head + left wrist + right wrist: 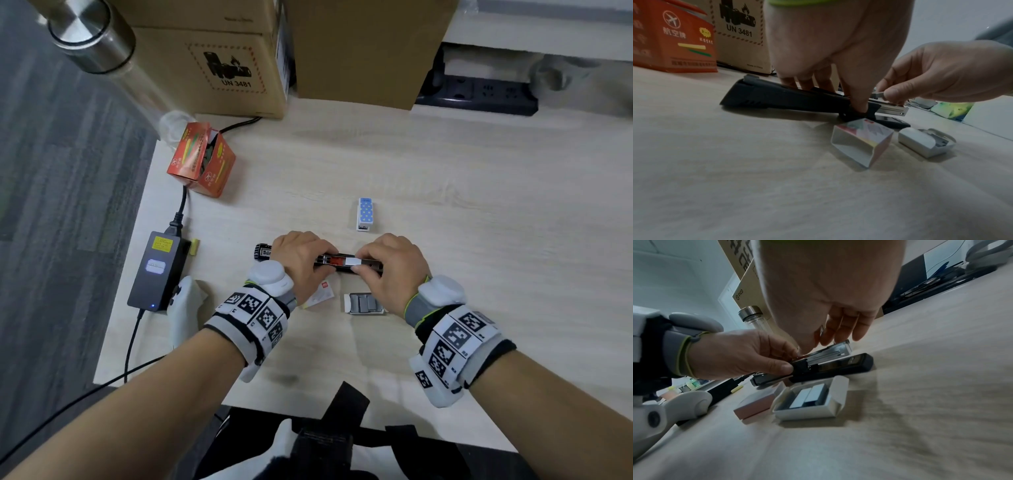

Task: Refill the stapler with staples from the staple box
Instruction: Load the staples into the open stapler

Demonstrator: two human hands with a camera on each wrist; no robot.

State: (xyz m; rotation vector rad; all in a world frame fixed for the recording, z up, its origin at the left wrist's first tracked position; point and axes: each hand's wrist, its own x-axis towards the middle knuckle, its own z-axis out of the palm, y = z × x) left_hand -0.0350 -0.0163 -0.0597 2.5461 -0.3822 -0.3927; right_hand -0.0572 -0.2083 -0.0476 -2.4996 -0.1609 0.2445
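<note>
stapler: flipped open on the tabletop, channel showing
left grip: clamped on the hinge end
right grip: pinching a staple strip over the channel
box: open, more staples inside
left to do: seat strip, close it

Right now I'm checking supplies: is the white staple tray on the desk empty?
No. In the right wrist view the staple tray holds strips of staples lying side by side.
</note>
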